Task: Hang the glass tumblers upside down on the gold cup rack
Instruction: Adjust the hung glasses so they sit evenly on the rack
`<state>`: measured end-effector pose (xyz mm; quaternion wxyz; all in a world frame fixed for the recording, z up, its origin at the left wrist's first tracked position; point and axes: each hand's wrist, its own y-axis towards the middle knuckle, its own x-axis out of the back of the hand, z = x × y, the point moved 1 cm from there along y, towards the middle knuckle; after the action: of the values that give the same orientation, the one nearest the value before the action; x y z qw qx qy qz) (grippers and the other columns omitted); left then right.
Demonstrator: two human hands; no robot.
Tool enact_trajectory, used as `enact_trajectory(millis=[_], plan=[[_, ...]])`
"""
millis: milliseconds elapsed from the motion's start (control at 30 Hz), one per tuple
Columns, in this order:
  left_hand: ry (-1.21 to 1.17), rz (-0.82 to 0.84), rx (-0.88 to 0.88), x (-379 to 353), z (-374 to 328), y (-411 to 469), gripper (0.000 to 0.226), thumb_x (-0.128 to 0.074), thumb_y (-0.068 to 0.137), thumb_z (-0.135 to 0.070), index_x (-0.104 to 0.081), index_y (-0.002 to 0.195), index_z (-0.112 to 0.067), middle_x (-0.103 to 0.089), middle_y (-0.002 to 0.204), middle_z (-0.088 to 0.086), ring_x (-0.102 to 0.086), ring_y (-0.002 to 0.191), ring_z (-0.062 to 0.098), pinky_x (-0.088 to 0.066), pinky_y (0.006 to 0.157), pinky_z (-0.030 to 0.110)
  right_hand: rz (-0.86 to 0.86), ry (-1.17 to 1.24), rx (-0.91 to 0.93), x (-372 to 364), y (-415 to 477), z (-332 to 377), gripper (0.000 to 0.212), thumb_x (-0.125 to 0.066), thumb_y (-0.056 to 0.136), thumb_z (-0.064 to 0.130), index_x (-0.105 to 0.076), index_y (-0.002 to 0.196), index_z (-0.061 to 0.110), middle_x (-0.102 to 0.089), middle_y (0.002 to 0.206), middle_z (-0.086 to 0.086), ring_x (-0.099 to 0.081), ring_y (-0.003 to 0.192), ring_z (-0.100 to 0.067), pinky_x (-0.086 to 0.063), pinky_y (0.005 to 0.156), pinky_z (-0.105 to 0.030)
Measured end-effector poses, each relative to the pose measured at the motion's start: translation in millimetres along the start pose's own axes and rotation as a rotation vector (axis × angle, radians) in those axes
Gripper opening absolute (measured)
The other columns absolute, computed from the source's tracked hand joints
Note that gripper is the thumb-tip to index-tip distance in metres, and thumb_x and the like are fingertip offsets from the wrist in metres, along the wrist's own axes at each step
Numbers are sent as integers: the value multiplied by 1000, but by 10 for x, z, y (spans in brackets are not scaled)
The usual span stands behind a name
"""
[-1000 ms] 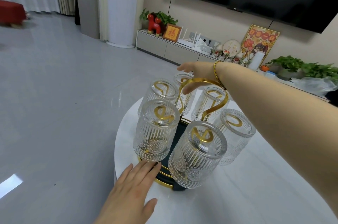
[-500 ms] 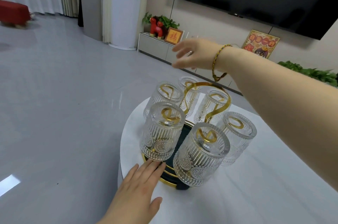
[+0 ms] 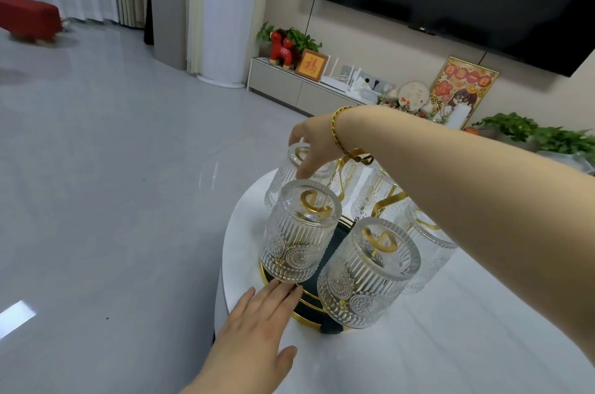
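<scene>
Partly, the right forearm (image 3: 450,187) hides rear tumblers (image 3: 367,190).

The right hand (image 3: 310,148) has dropped from above the rack onto the far-left tumbler (image 3: 286,173).

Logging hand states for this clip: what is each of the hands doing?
Left hand: open, flat by the rack base.
Right hand: fingers on a far tumbler; grip cannot be told.

tumblers (image 3: 299,232): clear ribbed, embossed glass | rack (image 3: 388,200): shiny gold metal | table (image 3: 450,345): glossy white marble-look | floor (image 3: 112,168): polished grey tile
</scene>
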<state>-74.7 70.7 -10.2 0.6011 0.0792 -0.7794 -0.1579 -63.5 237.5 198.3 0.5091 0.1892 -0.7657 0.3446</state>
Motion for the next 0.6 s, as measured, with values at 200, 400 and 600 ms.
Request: enact_trajectory(millis=[200, 400, 600], plan=[[-13, 22, 11, -7, 5, -4, 81, -81, 27, -57, -68, 100, -25, -70, 103, -14, -66, 93, 3, -4, 107, 18, -34, 63, 27, 34, 93, 76, 65, -64, 70, 42, -39, 126, 20, -48, 129, -2, -50, 107, -23, -41, 82, -34], [-10, 20, 9, -6, 0, -10, 81, -80, 26, -57, -69, 99, -25, -70, 102, -14, -67, 92, 3, -4, 107, 18, -20, 185, 2, -7, 73, 7, 69, -65, 68, 47, -36, 126, 25, -45, 132, -4, -55, 107, -29, -46, 93, -43], [-13, 27, -3, 9, 0, -8, 80, -80, 26, -57, -69, 98, -25, -71, 101, -14, -67, 92, 3, -4, 108, 18, -45, 226, 5, -21, 71, -29, 70, -63, 69, 49, -34, 128, 25, -41, 136, -2, -45, 118, -25, -38, 95, -39]])
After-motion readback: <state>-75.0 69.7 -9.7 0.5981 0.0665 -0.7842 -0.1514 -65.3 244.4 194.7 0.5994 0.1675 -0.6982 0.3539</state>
